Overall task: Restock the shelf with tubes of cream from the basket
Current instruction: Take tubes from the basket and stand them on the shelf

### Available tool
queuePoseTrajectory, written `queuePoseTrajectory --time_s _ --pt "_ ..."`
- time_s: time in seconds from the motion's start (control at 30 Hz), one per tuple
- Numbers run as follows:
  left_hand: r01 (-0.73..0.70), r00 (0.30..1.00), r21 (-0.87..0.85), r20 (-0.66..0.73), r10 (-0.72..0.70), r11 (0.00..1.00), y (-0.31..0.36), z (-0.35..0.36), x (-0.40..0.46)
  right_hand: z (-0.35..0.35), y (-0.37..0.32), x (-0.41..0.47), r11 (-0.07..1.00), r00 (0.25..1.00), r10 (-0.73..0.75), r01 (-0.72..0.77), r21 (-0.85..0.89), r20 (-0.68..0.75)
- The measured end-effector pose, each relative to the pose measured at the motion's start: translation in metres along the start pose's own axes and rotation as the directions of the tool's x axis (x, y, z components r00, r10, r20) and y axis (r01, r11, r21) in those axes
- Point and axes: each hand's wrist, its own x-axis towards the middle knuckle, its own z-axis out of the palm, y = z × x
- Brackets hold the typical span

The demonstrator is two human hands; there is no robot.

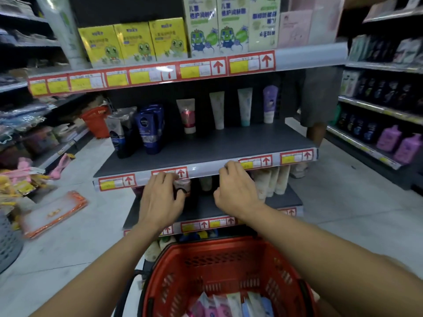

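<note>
A red basket (229,268) stands low in front of me with several tubes of cream (229,303) lying in it. My left hand (160,200) reaches under the edge of the middle shelf (206,147) and grips a pale pink tube with a black cap (183,187) at the lower shelf (206,207). My right hand (237,191) is beside it with fingers curled at the middle shelf's price rail; whatever it may hold is hidden. Dark blue tubes (150,129) and single pink, white, teal and purple tubes (218,109) stand on the middle shelf.
Cream-coloured tubes (272,179) stand on the lower shelf at the right. Yellow and green boxes (135,42) fill the top shelf. A person's legs (317,104) are behind the shelf at right. An orange-edged pack (52,213) lies on the floor at left, with another red basket (96,120) beyond.
</note>
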Motion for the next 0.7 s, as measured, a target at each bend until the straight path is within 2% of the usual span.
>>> queuePoseTrajectory --time_s 0.17,0.37,0.7 --pt "-0.017 0.997 -0.044 0.070 0.020 0.999 0.025 0.022 -0.022 0.003 0.015 -0.033 0.999 0.996 0.049 -0.047 -0.022 0.075" --pt "0.008 0.976 -0.052 0.218 0.003 0.999 0.038 0.056 -0.047 0.030 0.030 -0.064 0.997 0.974 0.077 -0.075 -0.020 0.214" --pt "0.088 0.914 -0.043 0.402 -0.064 0.995 0.029 0.124 -0.089 0.110 0.051 -0.106 0.982 0.881 0.172 -0.188 -0.007 0.440"
